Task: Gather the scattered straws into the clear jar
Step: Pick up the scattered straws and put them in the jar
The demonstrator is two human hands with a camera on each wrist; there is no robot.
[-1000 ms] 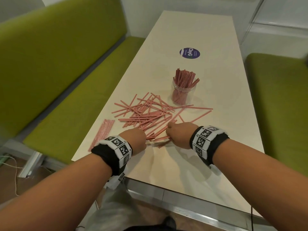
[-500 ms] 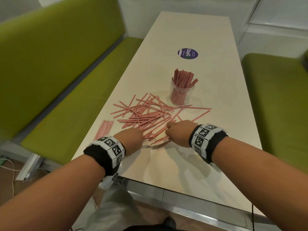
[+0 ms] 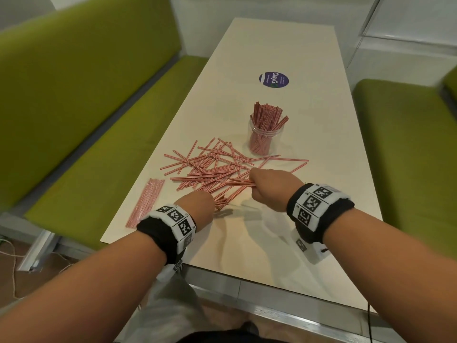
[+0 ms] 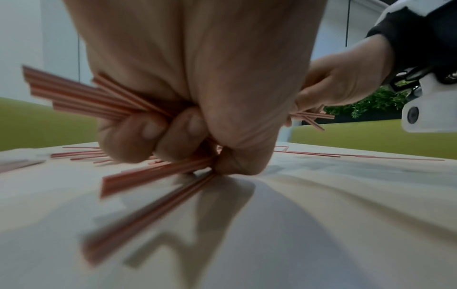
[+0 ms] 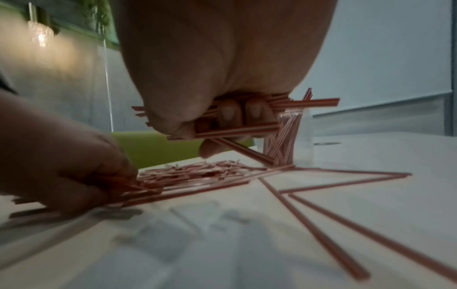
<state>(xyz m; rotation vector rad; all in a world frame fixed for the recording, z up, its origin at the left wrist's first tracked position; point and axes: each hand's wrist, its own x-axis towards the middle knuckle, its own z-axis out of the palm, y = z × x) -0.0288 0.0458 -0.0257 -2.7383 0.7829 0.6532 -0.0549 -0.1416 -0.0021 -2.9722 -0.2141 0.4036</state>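
Red-and-white striped straws (image 3: pixel 210 169) lie scattered across the pale table (image 3: pixel 259 231), in front of a clear jar (image 3: pixel 263 137) that holds many upright straws. My left hand (image 3: pixel 197 204) is down at the near edge of the pile, its fingers (image 4: pixel 148 136) curled round a bunch of straws (image 4: pixel 86 97). My right hand (image 3: pixel 269 188) is lifted a little off the table and grips another bunch (image 5: pixel 247 119) in its fist. The jar (image 5: pixel 287 140) stands just beyond the right hand.
A flat packet of straws (image 3: pixel 146 201) lies near the table's left edge. A round purple sticker (image 3: pixel 274 79) is on the table beyond the jar. Green benches (image 3: pixel 86 107) run along both sides. A few single straws (image 5: pixel 346 224) lie to the right.
My right hand has risen off the table with its bunch of straws and moved a little toward the jar. My left hand has closed round straws at the pile's near edge.
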